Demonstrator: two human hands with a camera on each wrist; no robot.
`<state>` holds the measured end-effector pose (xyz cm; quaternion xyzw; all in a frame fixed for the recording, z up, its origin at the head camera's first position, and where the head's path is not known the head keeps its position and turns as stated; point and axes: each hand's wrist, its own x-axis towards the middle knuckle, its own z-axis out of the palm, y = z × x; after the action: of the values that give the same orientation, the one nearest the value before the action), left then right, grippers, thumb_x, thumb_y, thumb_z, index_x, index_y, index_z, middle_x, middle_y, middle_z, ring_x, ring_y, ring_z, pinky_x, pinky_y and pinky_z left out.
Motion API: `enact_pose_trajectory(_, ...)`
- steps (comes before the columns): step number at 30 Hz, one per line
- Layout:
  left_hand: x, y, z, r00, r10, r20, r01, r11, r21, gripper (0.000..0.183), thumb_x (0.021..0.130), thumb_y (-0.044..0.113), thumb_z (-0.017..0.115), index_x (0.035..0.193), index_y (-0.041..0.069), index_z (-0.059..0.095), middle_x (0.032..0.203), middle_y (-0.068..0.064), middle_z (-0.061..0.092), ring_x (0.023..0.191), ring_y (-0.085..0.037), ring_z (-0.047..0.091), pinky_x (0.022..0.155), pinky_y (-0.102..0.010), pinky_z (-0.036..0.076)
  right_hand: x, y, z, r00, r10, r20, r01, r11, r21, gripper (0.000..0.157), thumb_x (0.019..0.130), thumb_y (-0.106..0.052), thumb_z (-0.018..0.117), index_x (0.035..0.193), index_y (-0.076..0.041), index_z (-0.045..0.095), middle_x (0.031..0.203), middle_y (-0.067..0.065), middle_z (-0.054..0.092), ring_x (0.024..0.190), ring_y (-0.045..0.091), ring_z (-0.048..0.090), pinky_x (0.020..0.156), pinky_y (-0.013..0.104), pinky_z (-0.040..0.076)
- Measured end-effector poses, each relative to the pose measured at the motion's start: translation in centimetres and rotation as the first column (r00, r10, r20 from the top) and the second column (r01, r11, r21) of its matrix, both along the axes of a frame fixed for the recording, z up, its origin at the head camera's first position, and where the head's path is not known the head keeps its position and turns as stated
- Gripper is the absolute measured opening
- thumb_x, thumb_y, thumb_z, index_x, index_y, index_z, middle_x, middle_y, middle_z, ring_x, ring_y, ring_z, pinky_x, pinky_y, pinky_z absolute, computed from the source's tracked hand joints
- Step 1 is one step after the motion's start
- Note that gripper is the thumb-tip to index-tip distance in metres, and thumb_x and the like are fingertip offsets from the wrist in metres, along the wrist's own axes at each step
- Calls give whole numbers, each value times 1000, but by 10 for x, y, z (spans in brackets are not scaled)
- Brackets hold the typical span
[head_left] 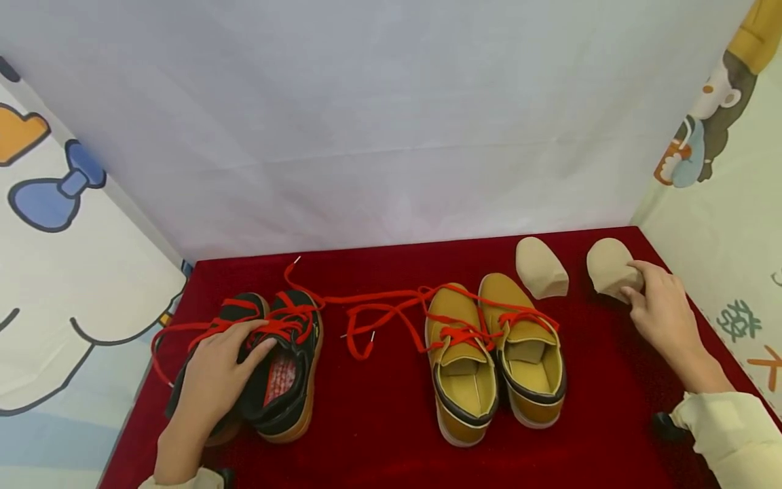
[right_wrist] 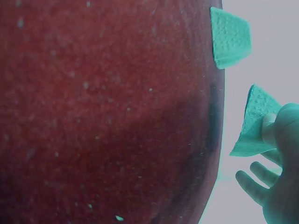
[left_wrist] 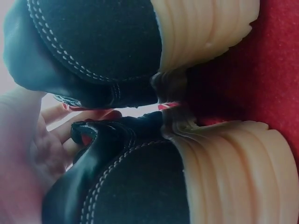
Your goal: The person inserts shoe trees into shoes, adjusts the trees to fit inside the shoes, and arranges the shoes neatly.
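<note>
In the head view my left hand (head_left: 210, 373) lies over a pair of black shoes with red laces, fingers across the laces of the right-hand shoe (head_left: 305, 397). Part of the left-hand shoe (head_left: 244, 305) is hidden beneath it. The left wrist view shows both heels (left_wrist: 140, 186) and loosely spread fingers beyond them. At the right, my right hand (head_left: 668, 322) pinches a beige, toe-shaped shoe insert (head_left: 609, 266) by its edge. The right wrist view shows the thumb on the insert's flat end (right_wrist: 254, 126). A matching insert (head_left: 540, 267) lies to its left.
A pair of tan shoes (head_left: 536, 411) with loose red laces stands between the hands. Untied lace ends (head_left: 369, 350) trail across the red cloth (head_left: 373, 414). A white cloth wall (head_left: 379, 136) rises behind, with printed panels (head_left: 727, 272) at both sides.
</note>
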<state>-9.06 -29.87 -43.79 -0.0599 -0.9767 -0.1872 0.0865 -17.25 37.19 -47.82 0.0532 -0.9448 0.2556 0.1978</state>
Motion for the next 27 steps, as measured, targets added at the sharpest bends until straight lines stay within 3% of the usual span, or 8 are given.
enact_pose_trajectory(12, -4, 0, -2, 999, -3, -34, 3, 1000, -7, 45, 104, 47, 61, 132, 13, 68, 125, -17, 75, 114, -47, 68, 103, -68, 44, 17, -15, 21, 995, 57, -79, -58, 998, -16, 49, 92, 16, 63, 139, 13, 50, 127, 41, 54, 118, 61, 46, 101, 72, 31)
enact_pose_trajectory(19, -6, 1, 0, 999, 2, -50, -2, 1000, -7, 43, 104, 48, 61, 129, 15, 70, 120, -14, 77, 108, -47, 69, 94, -67, 49, 17, -27, 30, 983, 129, -131, -129, 992, 3, 49, 87, 20, 65, 135, 15, 52, 117, 38, 59, 104, 53, 52, 92, 65, 34)
enact_pose_trajectory(23, -7, 1, 0, 999, 4, -54, -4, 1000, -5, 40, 103, 49, 61, 126, 17, 71, 117, -12, 78, 106, -46, 70, 91, -65, 51, 19, -36, 38, 979, 152, -137, -150, 988, 26, 50, 86, 19, 66, 134, 14, 54, 108, 33, 60, 92, 43, 51, 86, 48, 36)
enact_pose_trajectory(27, -8, 0, 0, 999, 0, -55, 0, 1000, -4, 38, 103, 49, 62, 123, 17, 72, 114, -11, 79, 104, -44, 71, 91, -64, 52, 23, -48, 44, 977, 173, -126, -170, 985, 36, 51, 86, 17, 69, 134, 12, 55, 110, 30, 61, 92, 38, 51, 82, 36, 31)
